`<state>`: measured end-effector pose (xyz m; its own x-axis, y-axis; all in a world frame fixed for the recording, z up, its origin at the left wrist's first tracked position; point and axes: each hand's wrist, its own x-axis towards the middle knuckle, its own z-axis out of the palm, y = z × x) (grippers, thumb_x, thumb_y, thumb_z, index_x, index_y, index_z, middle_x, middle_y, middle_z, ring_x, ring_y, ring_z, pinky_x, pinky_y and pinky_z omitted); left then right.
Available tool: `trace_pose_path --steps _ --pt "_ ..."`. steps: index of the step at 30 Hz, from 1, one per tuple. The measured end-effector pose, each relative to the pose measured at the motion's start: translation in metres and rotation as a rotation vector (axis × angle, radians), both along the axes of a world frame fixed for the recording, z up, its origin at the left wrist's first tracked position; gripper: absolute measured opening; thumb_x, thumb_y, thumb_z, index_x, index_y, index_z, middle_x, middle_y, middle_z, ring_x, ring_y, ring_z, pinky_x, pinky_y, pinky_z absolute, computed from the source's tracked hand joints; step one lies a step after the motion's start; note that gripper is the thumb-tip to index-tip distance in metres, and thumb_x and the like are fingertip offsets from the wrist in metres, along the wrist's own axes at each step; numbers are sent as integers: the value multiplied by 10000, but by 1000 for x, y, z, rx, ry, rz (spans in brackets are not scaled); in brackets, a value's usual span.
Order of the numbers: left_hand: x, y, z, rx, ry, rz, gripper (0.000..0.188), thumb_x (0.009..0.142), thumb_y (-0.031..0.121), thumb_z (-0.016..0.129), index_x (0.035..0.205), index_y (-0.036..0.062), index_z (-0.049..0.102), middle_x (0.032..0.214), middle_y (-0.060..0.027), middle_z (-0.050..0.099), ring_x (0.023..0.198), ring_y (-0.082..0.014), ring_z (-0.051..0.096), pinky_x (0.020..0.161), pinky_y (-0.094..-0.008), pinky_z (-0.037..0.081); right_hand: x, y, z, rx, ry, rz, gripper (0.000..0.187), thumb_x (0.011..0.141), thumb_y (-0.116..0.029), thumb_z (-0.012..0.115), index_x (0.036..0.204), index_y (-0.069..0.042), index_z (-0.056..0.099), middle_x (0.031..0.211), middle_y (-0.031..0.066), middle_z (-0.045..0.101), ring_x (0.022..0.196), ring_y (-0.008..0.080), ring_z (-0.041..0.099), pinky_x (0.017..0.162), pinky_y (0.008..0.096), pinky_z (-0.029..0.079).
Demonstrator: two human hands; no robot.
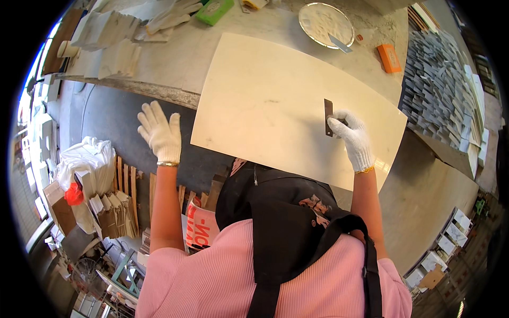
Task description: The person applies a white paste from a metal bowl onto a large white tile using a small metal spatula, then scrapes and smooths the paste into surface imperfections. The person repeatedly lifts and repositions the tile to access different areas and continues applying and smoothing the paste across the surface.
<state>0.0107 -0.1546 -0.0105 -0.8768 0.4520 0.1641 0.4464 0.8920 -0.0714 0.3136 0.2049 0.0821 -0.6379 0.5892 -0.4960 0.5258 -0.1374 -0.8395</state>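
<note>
My right hand, in a white knit glove, is closed on a flat dark scraper blade with a small hole near its lower end. The blade is over the right half of a large cream slab, which has a faint grey mark near its middle. Whether the blade touches the slab cannot be made out. Away from the slab, my left hand, also gloved, hangs in the air left of it with fingers spread and nothing held. The slab's near edge reaches past the worktable toward my apron.
A round tub of pale powder or paste with a putty knife stands at the back. Nearby lie an orange box and a green box. Stacked grey strips rise at right; wrapped boards stand at lower left.
</note>
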Motion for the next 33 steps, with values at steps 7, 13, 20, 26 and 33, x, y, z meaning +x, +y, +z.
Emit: trace_pose_path --steps 7,13,20,26,33 --pt "46 -5 6 160 -96 -44 754 951 407 570 1556 55 287 1625 -211 229 1474 -448 233 1170 -595 199 -62 -57 -12 -667 347 178 201 919 -200 704 964 -13 647 1112 109 668 844 182 626 782 335 519" --pt "68 27 24 278 -188 -183 787 963 452 550 1574 64 239 1639 -206 187 1505 -429 167 1189 -581 157 -24 -45 -29 -943 280 141 322 948 -206 665 1191 -1 620 1355 192 571 1177 266 611 888 393 545" --pt "48 18 19 297 -230 -61 780 953 443 566 1563 59 267 1633 -209 207 1497 -435 192 1182 -584 180 180 99 -19 -36 253 -729 204 1026 -258 573 1134 -86 590 1105 35 682 950 141 659 747 266 521" --pt "46 52 21 353 -249 -115 811 937 455 586 1555 39 266 1610 -234 245 1471 -442 245 1171 -564 231 77 99 56 241 142 -460 246 1016 -261 584 1158 -64 628 812 17 640 640 66 570 549 195 420" --pt "48 49 25 435 -321 -47 799 908 413 635 1523 12 319 1564 -254 329 1416 -438 347 1139 -528 307 -53 104 93 398 43 -78 303 987 -198 607 1238 -38 659 758 -4 605 606 41 519 530 188 382"
